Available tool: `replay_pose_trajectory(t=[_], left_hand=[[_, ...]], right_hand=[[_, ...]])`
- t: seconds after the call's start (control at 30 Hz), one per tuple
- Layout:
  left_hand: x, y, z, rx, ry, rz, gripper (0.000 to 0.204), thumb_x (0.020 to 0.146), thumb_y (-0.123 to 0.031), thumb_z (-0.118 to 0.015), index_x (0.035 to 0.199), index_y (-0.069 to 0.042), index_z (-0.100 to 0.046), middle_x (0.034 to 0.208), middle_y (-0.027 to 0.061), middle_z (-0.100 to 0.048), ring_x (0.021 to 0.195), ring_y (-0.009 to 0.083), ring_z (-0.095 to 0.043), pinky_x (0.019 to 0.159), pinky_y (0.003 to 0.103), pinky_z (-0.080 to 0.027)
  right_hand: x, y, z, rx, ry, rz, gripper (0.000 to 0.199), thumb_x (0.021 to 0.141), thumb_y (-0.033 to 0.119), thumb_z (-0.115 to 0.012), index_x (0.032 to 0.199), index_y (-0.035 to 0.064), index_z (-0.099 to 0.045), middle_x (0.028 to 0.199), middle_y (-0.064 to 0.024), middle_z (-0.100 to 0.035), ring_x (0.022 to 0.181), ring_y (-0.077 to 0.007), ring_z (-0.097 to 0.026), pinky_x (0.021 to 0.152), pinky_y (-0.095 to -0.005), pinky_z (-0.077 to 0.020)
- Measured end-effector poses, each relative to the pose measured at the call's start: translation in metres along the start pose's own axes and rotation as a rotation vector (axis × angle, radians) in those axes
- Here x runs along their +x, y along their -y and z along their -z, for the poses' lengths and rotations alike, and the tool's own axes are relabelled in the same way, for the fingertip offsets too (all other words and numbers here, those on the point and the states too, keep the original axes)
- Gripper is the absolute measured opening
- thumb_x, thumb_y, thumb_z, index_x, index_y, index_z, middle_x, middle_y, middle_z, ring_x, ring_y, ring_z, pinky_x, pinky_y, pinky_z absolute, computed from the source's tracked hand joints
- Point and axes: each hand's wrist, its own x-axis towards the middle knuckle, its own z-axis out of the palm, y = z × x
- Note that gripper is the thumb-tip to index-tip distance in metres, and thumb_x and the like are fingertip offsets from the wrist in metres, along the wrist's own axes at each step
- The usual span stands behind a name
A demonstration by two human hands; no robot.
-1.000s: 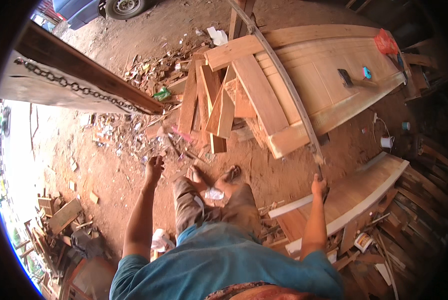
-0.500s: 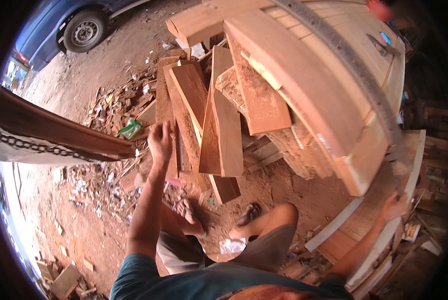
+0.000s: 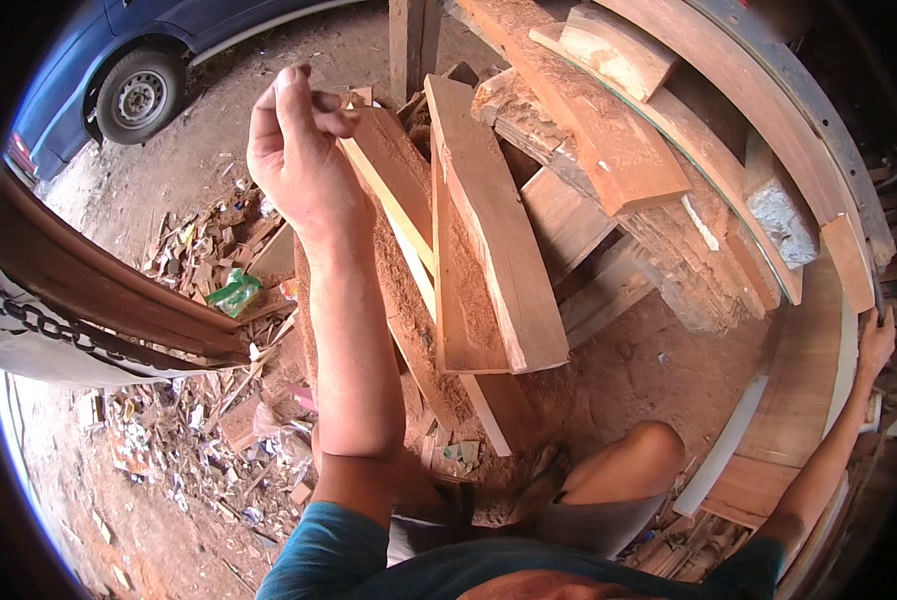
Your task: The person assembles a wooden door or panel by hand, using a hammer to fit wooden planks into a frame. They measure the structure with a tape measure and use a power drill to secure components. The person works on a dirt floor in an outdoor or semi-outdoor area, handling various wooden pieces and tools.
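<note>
My left hand [image 3: 306, 150] is raised at upper left, above the timber. Its fingers are loosely curled with gaps between them, and nothing shows in them. Below and right of it, sawdust-covered planks [image 3: 508, 240] lean in a loose pile. At far right my right hand [image 3: 876, 343] is closed at the near corner of a long wooden panel [image 3: 758, 80]. A grey strip with holes [image 3: 833, 130] runs along that panel's outer side. The fingers' exact hold is partly hidden.
A stack of rough boards and beams [image 3: 618, 180] stands between the pile and the panel. Wood scraps and litter [image 3: 168, 460] cover the ground at left, with a green plastic piece [image 3: 235, 292]. A brown beam with a chain [image 3: 98, 345] juts in. A blue vehicle [image 3: 78, 70] is behind.
My left hand has risen from beside the planks to above them. The panel and my right hand have shifted right, baring boards beneath. The view has shifted too.
</note>
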Motion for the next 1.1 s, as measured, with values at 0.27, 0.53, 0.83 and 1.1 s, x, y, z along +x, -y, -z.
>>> replay_pose_trajectory(t=[0.27, 0.53, 0.83, 1.1], left_hand=[[0.003, -0.016, 0.002, -0.063, -0.072, 0.024, 0.019, 0.100, -0.019, -0.060, 0.099, -0.001, -0.065, 0.068, 0.0041, -0.060, 0.058, 0.0082, -0.056, 0.057, 0.023, -0.050], [0.011, -0.023, 0.021, 0.243, -0.100, -0.009, 0.027, 0.101, -0.013, -0.052, 0.119, 0.003, -0.064, 0.078, 0.0062, -0.061, 0.066, 0.0109, -0.057, 0.067, 0.026, -0.050], [0.013, -0.023, 0.026, 0.087, 0.018, 0.015, 0.028, 0.102, -0.017, -0.054, 0.116, 0.005, -0.064, 0.084, 0.0055, -0.058, 0.068, 0.0145, -0.058, 0.074, 0.030, -0.055], [0.002, -0.023, 0.015, 0.130, 0.010, 0.011, 0.030, 0.102, -0.017, -0.053, 0.119, 0.005, -0.063, 0.088, 0.0073, -0.059, 0.073, 0.0151, -0.061, 0.075, 0.030, -0.055]], right_hand=[[0.000, 0.012, 0.002, -0.063, -0.048, -0.022, 0.056, 0.095, 0.044, -0.057, 0.135, 0.0046, -0.058, 0.134, -0.0202, -0.060, 0.122, -0.0405, -0.057, 0.101, -0.0452, -0.0463], [-0.018, 0.068, 0.039, -0.047, -0.008, -0.103, 0.056, 0.090, 0.050, -0.056, 0.136, 0.0172, -0.059, 0.128, -0.0205, -0.062, 0.119, -0.0419, -0.059, 0.100, -0.0483, -0.0470], [-0.025, 0.077, 0.051, -0.012, -0.176, 0.049, 0.035, 0.089, 0.040, -0.059, 0.100, 0.0080, -0.066, 0.106, -0.0157, -0.070, 0.101, -0.0400, -0.064, 0.088, -0.0513, -0.0479], [-0.028, 0.076, 0.052, -0.020, -0.143, 0.041, 0.037, 0.088, 0.041, -0.061, 0.105, 0.0085, -0.069, 0.109, -0.0147, -0.070, 0.105, -0.0385, -0.064, 0.091, -0.0497, -0.0476]])
